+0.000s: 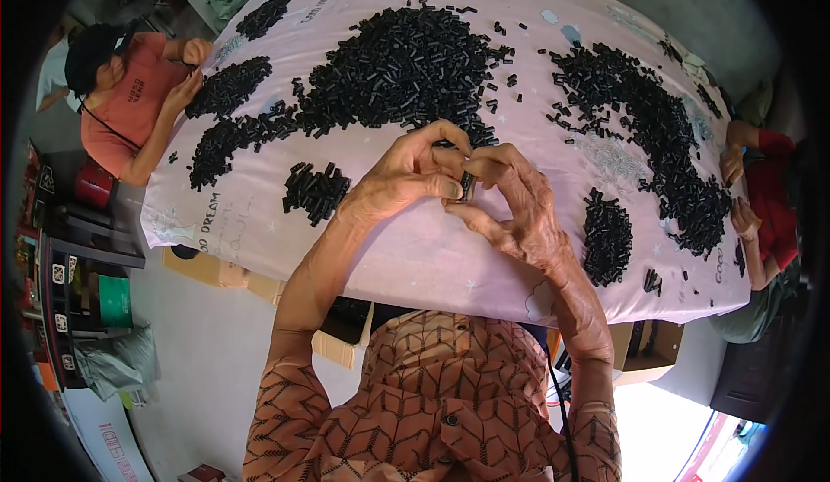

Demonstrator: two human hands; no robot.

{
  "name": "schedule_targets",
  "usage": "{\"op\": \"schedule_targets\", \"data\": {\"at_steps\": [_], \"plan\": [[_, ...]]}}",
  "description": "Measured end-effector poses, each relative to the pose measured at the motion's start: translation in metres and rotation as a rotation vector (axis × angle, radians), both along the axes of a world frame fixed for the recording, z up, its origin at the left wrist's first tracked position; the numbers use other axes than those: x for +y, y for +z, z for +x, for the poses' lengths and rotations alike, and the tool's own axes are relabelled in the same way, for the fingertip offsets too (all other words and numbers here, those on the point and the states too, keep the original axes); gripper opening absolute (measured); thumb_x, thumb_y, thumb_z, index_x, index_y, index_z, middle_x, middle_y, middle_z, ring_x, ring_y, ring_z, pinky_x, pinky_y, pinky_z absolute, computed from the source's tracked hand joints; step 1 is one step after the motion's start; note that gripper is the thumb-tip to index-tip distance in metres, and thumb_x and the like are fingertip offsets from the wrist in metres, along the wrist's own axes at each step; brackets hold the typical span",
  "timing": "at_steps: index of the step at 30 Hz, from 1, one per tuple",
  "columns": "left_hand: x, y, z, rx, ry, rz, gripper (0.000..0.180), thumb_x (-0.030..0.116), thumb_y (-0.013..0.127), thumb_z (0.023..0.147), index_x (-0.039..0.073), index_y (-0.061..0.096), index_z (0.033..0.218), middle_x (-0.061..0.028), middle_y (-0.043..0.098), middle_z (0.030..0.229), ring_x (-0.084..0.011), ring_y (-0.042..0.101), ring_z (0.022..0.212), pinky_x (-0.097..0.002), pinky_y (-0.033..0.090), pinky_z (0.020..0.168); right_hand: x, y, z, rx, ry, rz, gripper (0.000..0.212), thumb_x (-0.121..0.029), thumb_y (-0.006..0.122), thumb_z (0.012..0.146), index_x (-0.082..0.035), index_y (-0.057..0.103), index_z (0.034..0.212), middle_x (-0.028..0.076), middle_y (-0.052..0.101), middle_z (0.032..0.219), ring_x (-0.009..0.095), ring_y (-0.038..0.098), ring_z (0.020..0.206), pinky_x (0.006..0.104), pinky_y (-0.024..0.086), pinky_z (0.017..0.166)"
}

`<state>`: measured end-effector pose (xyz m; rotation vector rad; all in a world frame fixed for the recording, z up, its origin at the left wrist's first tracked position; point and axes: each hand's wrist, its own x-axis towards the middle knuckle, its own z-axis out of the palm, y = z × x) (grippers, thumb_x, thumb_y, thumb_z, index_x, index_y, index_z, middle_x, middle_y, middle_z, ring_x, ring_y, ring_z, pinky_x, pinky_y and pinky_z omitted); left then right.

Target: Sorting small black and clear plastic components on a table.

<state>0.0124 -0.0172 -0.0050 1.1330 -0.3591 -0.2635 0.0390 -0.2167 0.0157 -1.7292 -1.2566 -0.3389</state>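
My left hand [408, 175] and my right hand [512, 207] meet above the near middle of a table covered with a pink cloth [432, 253]. Both pinch one small black part [467, 188] between their fingertips. Just beyond my hands lies a big heap of small black cylindrical parts [398, 67]. A small sorted pile [316, 190] sits to the left of my left hand, and another tidy pile [607, 236] lies to the right of my right hand.
A person in an orange shirt [130, 93] works at the table's left end beside smaller piles [229, 89]. Another person in red [765, 205] sits at the right end by a long heap [657, 127]. Cardboard boxes [216, 270] stand under the table.
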Motion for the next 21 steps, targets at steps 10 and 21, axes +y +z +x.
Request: {"op": "schedule_targets", "data": {"at_steps": [10,21], "plan": [[0.001,0.004,0.001,0.039,-0.027,0.037,0.047,0.007,0.074,0.076,0.004,0.047,0.114,-0.0067,0.066,0.090,-0.0096,0.061,0.074,-0.0221,0.044,0.068,0.002,-0.010,0.000,0.004,-0.039,0.011,0.045,-0.016,0.081,0.071,-0.002,0.059,0.107,0.013,0.057,0.099,0.026,0.062,0.077,0.0373,0.054,0.066],[-0.006,0.007,-0.001,0.048,-0.010,-0.025,0.043,0.008,0.069,0.083,-0.002,0.049,0.120,-0.0105,0.068,0.089,-0.0108,0.059,0.073,-0.0245,0.046,0.070,0.000,-0.014,0.003,-0.058,-0.027,0.018,0.040,-0.012,0.081,0.070,0.004,0.060,0.101,0.015,0.058,0.101,0.029,0.063,0.085,0.0382,0.056,0.069]]}}
